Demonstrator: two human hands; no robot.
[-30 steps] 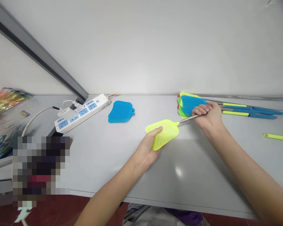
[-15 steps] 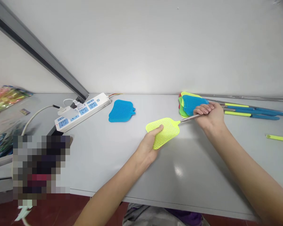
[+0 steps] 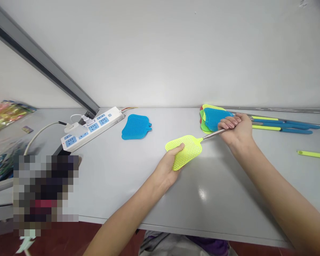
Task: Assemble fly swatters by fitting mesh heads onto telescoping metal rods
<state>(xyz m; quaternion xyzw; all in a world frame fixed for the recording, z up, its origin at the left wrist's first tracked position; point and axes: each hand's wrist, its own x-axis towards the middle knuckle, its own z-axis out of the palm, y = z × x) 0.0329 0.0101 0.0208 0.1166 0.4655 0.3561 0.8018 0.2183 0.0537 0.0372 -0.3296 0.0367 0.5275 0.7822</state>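
A yellow mesh swatter head (image 3: 186, 151) sits over the grey table (image 3: 128, 177), joined to a thin metal rod (image 3: 212, 134). My left hand (image 3: 167, 168) grips the head's near left edge, thumb on top. My right hand (image 3: 236, 130) is closed in a fist round the rod. Just behind my right hand lies a stack of swatters (image 3: 212, 118) with blue, yellow and green heads. Their blue and yellow handles (image 3: 282, 126) stretch to the right.
A loose blue swatter head (image 3: 136, 127) lies at the back centre. A white power strip (image 3: 92, 127) with plugs and cables sits to its left under a slanted grey bar (image 3: 42, 67). A yellow handle (image 3: 313, 154) lies far right. Colourful bags (image 3: 5, 113) are at the left.
Almost nothing has moved. Both hands keep the same hold on the yellow swatter; the view only shifts slightly.
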